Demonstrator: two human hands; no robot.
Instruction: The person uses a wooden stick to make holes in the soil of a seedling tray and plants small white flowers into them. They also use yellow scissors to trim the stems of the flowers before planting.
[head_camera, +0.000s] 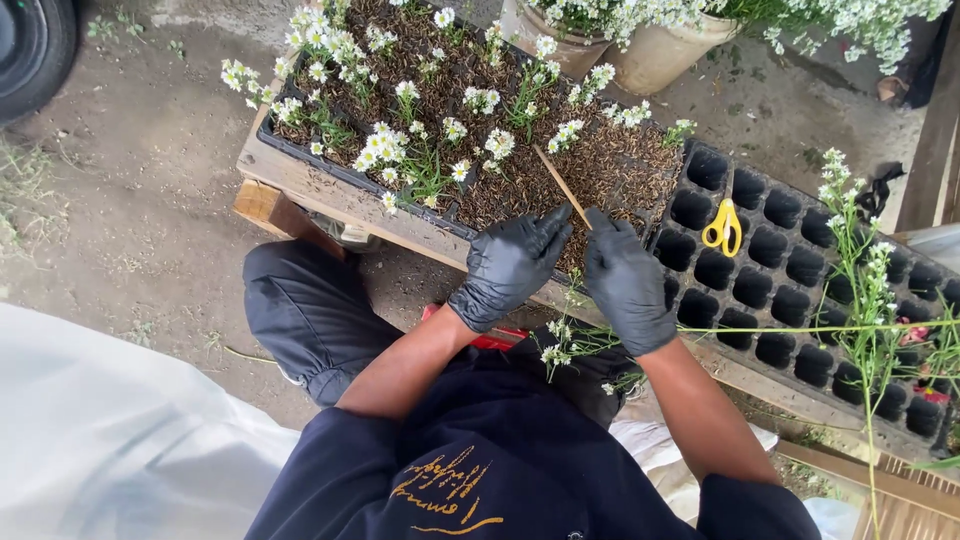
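Both my hands wear black gloves. My right hand (627, 285) pinches the lower end of a thin wooden stick (558, 180), which slants up and left over the soil. My left hand (510, 265) lies flat on the near edge of a black seedling tray (300, 150), its fingertips beside the stick and holding nothing. The tray is filled with brown soil and holds several small white-flowered cuttings (385, 145). Long green stems with white flowers (800, 326) lie across my lap and to the right.
An unfilled black cell tray (800, 270) lies to the right with yellow scissors (722, 228) on it. Both trays rest on wooden planks (300, 185). Pots of white flowers (660, 45) stand behind. A tyre (30, 45) is at the top left and white sheeting (110, 440) at the bottom left.
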